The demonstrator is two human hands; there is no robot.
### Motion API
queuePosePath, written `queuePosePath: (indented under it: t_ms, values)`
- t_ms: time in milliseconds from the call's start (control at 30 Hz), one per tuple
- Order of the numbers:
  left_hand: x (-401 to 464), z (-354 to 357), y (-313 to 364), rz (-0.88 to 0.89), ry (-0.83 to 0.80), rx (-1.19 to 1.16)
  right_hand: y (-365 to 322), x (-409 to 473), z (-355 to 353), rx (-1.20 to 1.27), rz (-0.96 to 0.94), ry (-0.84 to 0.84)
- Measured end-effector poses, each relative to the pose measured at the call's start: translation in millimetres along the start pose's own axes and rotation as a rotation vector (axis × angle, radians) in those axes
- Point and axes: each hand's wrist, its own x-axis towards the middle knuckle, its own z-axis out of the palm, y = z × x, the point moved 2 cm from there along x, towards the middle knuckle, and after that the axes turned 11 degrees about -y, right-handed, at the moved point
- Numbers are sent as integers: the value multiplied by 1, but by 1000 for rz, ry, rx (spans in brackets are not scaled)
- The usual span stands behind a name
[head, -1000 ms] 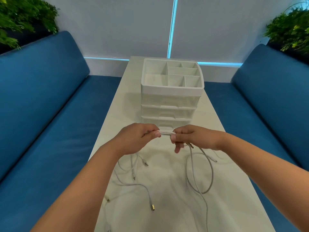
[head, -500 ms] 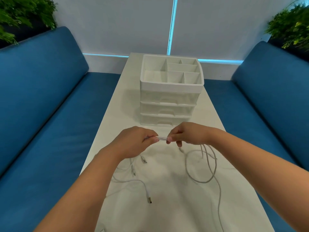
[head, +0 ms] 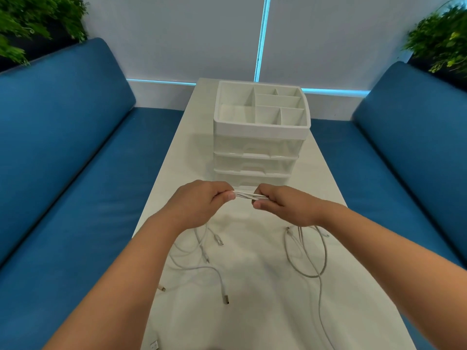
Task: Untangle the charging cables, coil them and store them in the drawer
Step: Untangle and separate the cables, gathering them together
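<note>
Hands meet at the centre of the frame, just in front of the white drawer organiser (head: 260,145). The left hand (head: 202,203) and the right hand (head: 283,205) each pinch one end of a short bundle of white cable (head: 249,195), fingers closed tight around it, so the strands run taut and twisted together between the two grips. From under both hands the rest of the charging cables (head: 202,251) trail down onto the white table (head: 252,311): several loose ends with USB plugs (head: 225,298) lie spread at lower centre-left, and a grey loop (head: 310,258) hangs from the right side toward the lower right.

As a judgement, the task is early. The cables look mostly separated on the table, but only one stretch is being gathered, nothing is fully coiled, and all three drawers appear closed. Coiling each cable, opening a drawer and stowing them all remain.
</note>
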Motion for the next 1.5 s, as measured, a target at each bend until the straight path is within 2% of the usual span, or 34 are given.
queuePosePath:
  t_ms: [67,200,267,333,433,533,600,833,1033,1167,1267,1333,1433,1500]
  values:
    - [1,-3,0,24,-5,-27,0,-1,-1,-13,13,73]
    - [2,1,-3,32,23,-48,-7,-3,1,-438,211,256]
    - [1,3,-5,32,42,-61,-10,0,6,-484,258,311]
    - [0,3,-7,40,48,-80,-9,2,5,-293,254,300]
    - [-5,1,-11,56,41,-158,-4,-1,-2,307,60,159]
    - [-6,0,-14,74,33,-201,-1,-9,-6,547,-76,11]
    - [-5,-1,-14,82,33,-219,0,-9,-5,590,-79,-27]
    - [-5,-3,-11,96,-10,-327,0,-9,-3,679,-22,94]
    - [-9,-2,-4,81,-38,-358,-2,-8,-4,775,34,34]
    - [-10,1,-1,55,-63,-350,-14,-9,0,628,63,8]
    - [-9,-2,-5,52,-47,-385,-18,-5,9,741,16,25]
    - [-9,-4,-5,54,-51,-381,-18,0,14,683,-37,36]
    - [-9,-4,-7,52,-58,-392,-20,8,17,521,-79,106]
    - [-9,-3,-10,43,-61,-411,-19,8,16,569,-90,153]
